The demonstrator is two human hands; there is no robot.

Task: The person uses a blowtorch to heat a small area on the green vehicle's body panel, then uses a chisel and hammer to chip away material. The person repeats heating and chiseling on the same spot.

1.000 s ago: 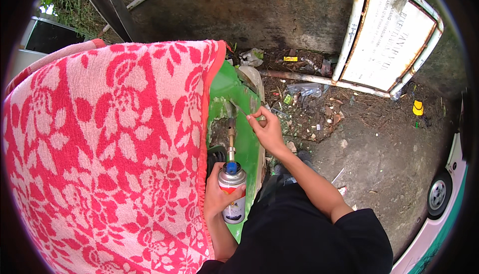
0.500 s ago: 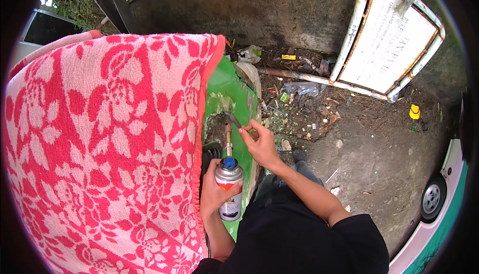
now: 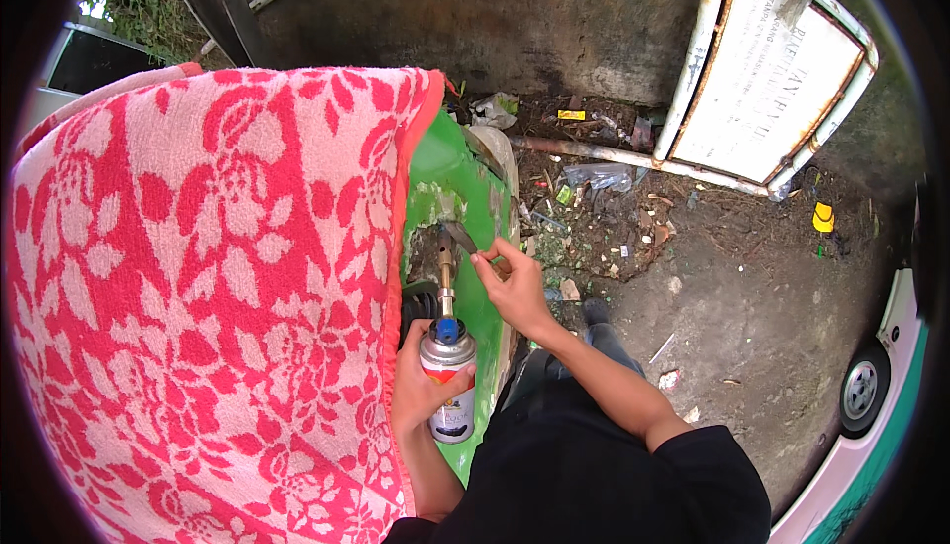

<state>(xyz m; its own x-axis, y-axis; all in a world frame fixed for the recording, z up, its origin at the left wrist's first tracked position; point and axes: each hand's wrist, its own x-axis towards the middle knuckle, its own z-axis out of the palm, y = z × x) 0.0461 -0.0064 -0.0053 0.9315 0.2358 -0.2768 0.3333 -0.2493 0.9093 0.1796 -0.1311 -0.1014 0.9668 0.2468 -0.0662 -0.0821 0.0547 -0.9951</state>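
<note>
Gas torch (image 3: 447,332), upright in our grip, and here we are over the green panel (image 3: 475,311)! Our left hand (image 3: 426,386) is wrapped around its white-and-red canister, the blue valve on top, the metal nozzle pointing away from us. Over to our right hand (image 3: 513,290): fingers pinched close together, holding a thin dark blade (image 3: 461,238) that slants across towards the nozzle's mouth. Are the two touching? We can't tell from up here.

Just beside that nozzle we have a rough patch (image 3: 423,255), green paint flaked away around its edge. To our left, a big pink-and-red floral towel (image 3: 218,277) drapes right up to the panel, its orange-red hem running alongside our left hand.

Further out to the right, litter lies scattered over the dirt, a crumpled clear plastic bag (image 3: 602,177) among it. Beyond that, a white signboard (image 3: 767,79) leans in a rusty frame, and at the far right we spot a vehicle's wheel (image 3: 864,391).
</note>
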